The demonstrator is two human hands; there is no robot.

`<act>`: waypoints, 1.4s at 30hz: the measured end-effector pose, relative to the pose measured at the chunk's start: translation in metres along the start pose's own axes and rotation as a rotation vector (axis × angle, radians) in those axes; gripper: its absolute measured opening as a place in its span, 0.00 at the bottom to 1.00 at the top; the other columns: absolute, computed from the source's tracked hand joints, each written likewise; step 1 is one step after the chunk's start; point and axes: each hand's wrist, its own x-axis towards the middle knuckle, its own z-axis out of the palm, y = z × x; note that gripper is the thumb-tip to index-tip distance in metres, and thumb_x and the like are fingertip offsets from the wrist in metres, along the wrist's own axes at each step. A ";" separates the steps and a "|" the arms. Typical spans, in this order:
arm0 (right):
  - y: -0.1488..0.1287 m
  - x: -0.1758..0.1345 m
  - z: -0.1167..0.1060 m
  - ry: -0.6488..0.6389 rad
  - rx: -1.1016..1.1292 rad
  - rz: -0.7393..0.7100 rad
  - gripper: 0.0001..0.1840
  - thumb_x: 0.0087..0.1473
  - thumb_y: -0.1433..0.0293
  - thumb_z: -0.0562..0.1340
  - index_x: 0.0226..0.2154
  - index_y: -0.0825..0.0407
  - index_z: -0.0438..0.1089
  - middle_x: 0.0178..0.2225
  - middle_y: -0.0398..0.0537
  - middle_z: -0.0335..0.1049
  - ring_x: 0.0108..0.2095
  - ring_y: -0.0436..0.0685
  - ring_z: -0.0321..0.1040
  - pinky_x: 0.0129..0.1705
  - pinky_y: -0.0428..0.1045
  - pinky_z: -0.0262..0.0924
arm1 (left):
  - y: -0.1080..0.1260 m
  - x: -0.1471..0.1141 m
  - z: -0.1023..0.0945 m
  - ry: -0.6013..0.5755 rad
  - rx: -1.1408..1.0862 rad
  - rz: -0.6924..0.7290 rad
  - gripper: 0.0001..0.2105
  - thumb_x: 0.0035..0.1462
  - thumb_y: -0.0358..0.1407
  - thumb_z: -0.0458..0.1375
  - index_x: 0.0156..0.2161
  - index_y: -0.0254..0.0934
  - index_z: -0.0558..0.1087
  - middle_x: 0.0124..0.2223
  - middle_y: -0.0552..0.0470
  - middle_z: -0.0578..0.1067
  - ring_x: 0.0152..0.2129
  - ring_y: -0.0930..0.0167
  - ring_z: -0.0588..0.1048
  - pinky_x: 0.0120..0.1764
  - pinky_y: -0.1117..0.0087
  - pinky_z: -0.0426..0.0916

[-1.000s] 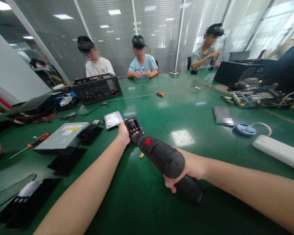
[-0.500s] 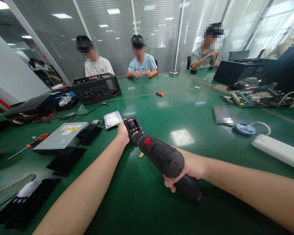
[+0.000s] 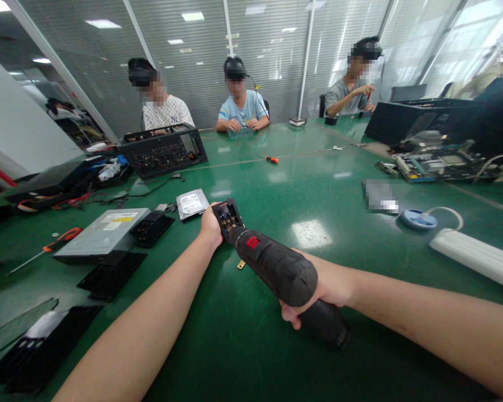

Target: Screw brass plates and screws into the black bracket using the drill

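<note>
Little shift since the earlier frames: the surroundings have slid slightly left in view, while the drill and housing keep nearly the same place between my arms. Left fingers point(image 3: 210, 218) closed around a small black housing point(image 3: 227, 216), held just above the tabletop point(image 3: 218, 346), its open face towards me and copper-toned bits visible inside. Fingertips show at its far side; most of the grip is hidden behind it. Right fingers point(image 3: 291, 316) wrapped around the handle of a black power drill point(image 3: 276, 265) with a red switch on top; the ones in sight are curled tight below the body. Trigger finger hidden, cannot tell if it presses. Drill nose points away and left, meeting the housing's near edge; exact tip contact not discernible. Small gold-coloured plate point(image 3: 241, 264) on the tabletop, just below the nose in view. Left of the housing: a hard drive point(image 3: 191, 204), then a black bracket point(image 3: 153, 229) and a silver drive unit point(image 3: 104, 231). Orange-handled screwdriver point(image 3: 61, 240) beside that unit. White power strip point(image 3: 478, 259) well apart, on my right.
</note>
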 end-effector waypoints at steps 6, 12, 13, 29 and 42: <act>0.001 -0.001 -0.001 -0.007 0.002 -0.011 0.24 0.32 0.72 0.80 0.33 0.57 0.74 0.23 0.45 0.78 0.21 0.53 0.74 0.25 0.47 0.73 | -0.001 -0.002 0.000 -0.040 0.025 0.016 0.12 0.56 0.39 0.51 0.34 0.33 0.73 0.22 0.46 0.74 0.19 0.60 0.76 0.25 0.58 0.75; -0.001 0.001 0.000 0.012 -0.015 -0.025 0.18 0.31 0.73 0.79 0.23 0.59 0.72 0.20 0.44 0.75 0.20 0.52 0.72 0.23 0.46 0.72 | 0.002 -0.002 -0.001 0.003 -0.040 -0.040 0.14 0.57 0.40 0.51 0.39 0.32 0.74 0.23 0.47 0.74 0.19 0.61 0.76 0.26 0.57 0.75; -0.002 0.001 0.000 0.021 -0.010 -0.020 0.18 0.31 0.73 0.79 0.25 0.58 0.72 0.20 0.44 0.75 0.21 0.52 0.73 0.23 0.46 0.73 | 0.002 -0.002 -0.001 0.008 -0.049 -0.058 0.15 0.57 0.40 0.51 0.40 0.32 0.74 0.23 0.46 0.75 0.19 0.61 0.76 0.27 0.56 0.76; -0.002 0.002 0.001 -0.008 -0.009 -0.033 0.17 0.30 0.73 0.79 0.20 0.58 0.73 0.19 0.44 0.74 0.19 0.51 0.72 0.21 0.44 0.71 | 0.001 0.006 -0.003 0.047 -0.041 -0.040 0.17 0.59 0.42 0.51 0.44 0.34 0.74 0.24 0.48 0.75 0.19 0.60 0.76 0.28 0.54 0.76; 0.001 0.003 -0.001 -0.011 -0.023 -0.041 0.17 0.31 0.72 0.80 0.22 0.58 0.73 0.20 0.44 0.74 0.20 0.52 0.72 0.22 0.45 0.71 | 0.001 0.005 -0.004 0.030 -0.043 -0.041 0.15 0.58 0.41 0.51 0.42 0.34 0.74 0.24 0.48 0.75 0.19 0.61 0.76 0.29 0.56 0.76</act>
